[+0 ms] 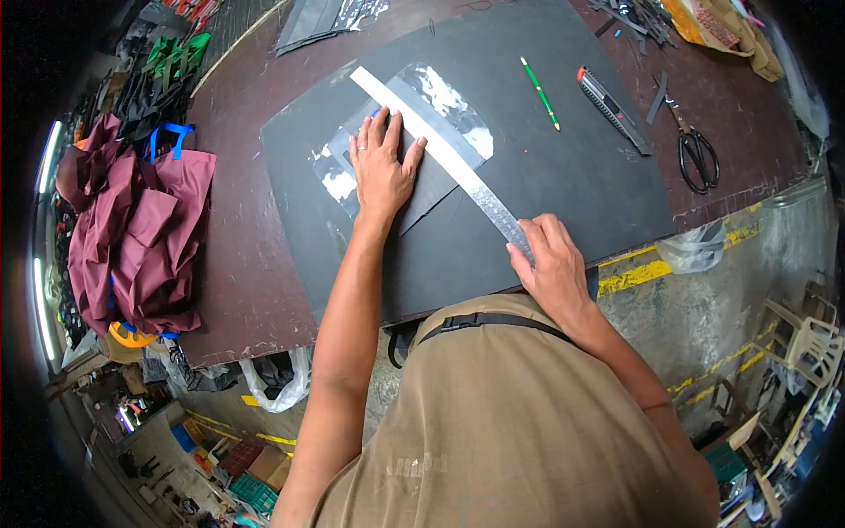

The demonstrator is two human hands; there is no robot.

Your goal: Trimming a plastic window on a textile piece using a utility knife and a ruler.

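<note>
My left hand (383, 163) lies flat, fingers spread, pressing a dark grey sheet piece (422, 180) onto a large black cutting mat (546, 167). A clear plastic film (449, 101) lies under and beyond that piece. A long metal ruler (440, 145) runs diagonally across them, from the far left down to my right hand (550, 260). My right hand grips the ruler's near end at the mat's front edge.
On the mat lie a green pen (540, 92) and a utility knife (612, 107). Black scissors (695, 151) rest on the brown table (242, 264) to the right. Maroon fabric bags (136, 229) are piled at the left. Scrap strips (638, 18) sit at the far edge.
</note>
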